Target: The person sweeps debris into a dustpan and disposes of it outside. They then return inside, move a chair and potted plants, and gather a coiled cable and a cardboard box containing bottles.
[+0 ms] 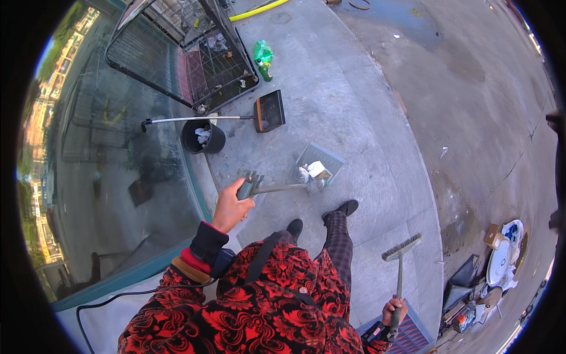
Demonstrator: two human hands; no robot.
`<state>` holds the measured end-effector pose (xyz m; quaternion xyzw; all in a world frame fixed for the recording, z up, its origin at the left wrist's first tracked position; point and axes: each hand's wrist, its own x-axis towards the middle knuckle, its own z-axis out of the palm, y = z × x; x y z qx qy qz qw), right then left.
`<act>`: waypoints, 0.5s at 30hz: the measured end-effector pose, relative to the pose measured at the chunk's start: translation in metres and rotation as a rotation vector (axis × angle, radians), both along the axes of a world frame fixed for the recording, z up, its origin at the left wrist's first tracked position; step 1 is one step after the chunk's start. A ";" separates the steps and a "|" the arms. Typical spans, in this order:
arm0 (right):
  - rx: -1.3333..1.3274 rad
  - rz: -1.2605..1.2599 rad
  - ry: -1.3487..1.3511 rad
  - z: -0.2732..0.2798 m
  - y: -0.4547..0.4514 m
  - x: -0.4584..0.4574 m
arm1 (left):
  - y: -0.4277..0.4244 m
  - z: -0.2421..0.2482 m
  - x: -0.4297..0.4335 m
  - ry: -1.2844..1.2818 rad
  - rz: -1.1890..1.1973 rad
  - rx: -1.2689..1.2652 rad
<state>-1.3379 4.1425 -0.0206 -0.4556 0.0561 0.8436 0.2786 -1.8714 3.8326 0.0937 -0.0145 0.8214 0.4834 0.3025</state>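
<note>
My left hand point(233, 204) grips the grey handle of a long-handled dustpan point(322, 155), whose pan rests on the concrete ahead of my feet. Crumpled litter point(315, 169), including a white paper piece and clear plastic, lies in the pan. At the lower right my right hand point(395, 309) is closed round the handle of a grey broom point(402, 248), its bristle head off the dustpan and to my right. A second, black dustpan point(270, 111) with an orange edge stands farther ahead, its pole reaching left over a black bucket point(204, 137) with crumpled paper inside.
A wire crate point(185, 57) stands against the glass wall point(128, 146) on the left. Beside it are a green bottle point(265, 71) and green plastic point(263, 51). A yellow hose point(258, 10) lies beyond. Discarded items, including a white oval lid point(498, 267), are piled beyond the kerb.
</note>
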 end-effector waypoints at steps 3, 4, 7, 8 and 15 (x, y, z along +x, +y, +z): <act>0.047 0.069 -0.019 -0.003 0.062 -0.049 | 0.049 0.011 -0.025 -0.009 0.046 0.045; 0.041 0.071 -0.040 -0.006 0.087 -0.065 | 0.068 0.017 -0.036 -0.025 0.059 0.067; 0.034 0.124 -0.055 -0.015 0.168 -0.123 | 0.129 0.044 -0.075 -0.027 0.101 0.087; 0.029 0.135 -0.045 -0.014 0.192 -0.141 | 0.148 0.056 -0.093 -0.047 0.108 0.100; 0.023 0.257 -0.047 -0.007 0.324 -0.263 | 0.262 0.091 -0.201 -0.614 0.223 0.646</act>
